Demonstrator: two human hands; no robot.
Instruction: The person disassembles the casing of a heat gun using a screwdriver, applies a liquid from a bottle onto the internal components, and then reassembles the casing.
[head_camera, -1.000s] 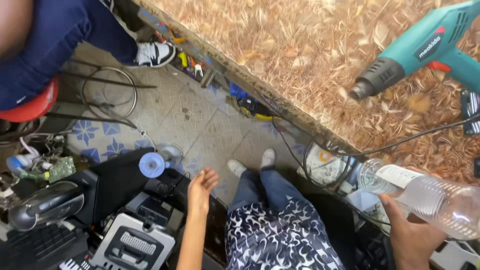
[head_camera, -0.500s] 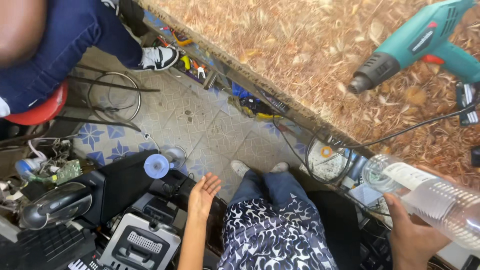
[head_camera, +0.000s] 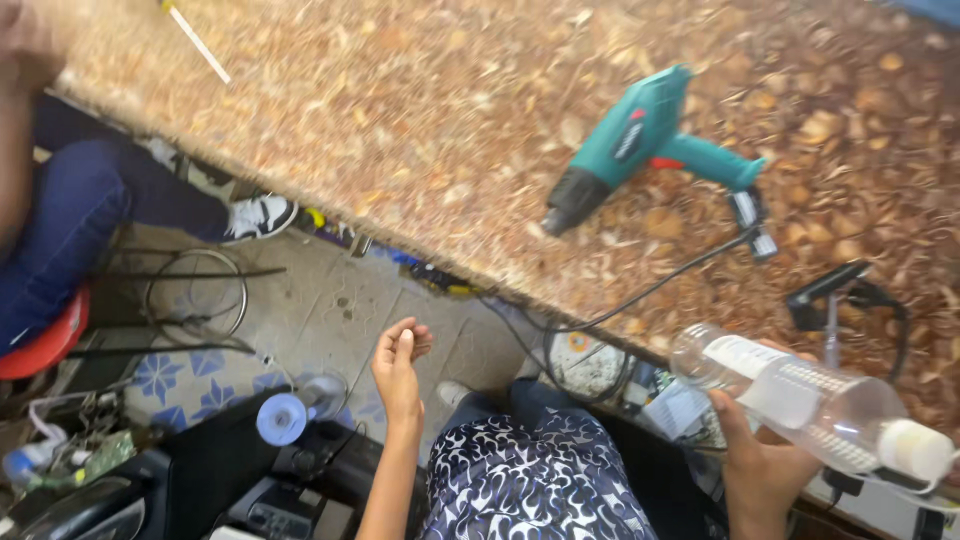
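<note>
The far end of the clear plastic tube (head_camera: 810, 405) blurs toward the lower right corner of the view, where its white cap (head_camera: 915, 450) is only a soft pale shape. The right hand (head_camera: 765, 465) is cut off at the bottom edge; its fingers wrap around the underside of the tube, thumb up along the near side, in a closed grasp. Inside the tube a white strip dotted with small points runs lengthwise, and a white label wraps the end nearest the hand; what else it holds cannot be made out.

The left hand (head_camera: 398, 365) hangs in the air left of the tube, well apart from it, fingers curled loosely inward with the tips drawn together; whether they pinch anything is too small to tell.

Above the tube, on the speckled brown worktop (head_camera: 400, 130), lies a teal heat gun (head_camera: 640, 150), its black cord (head_camera: 640, 295) trailing down toward the tube. Far to the left of the tube, another person's blue trouser leg (head_camera: 90, 215) and white shoe (head_camera: 258, 215) are partly cut off by the frame.
</note>
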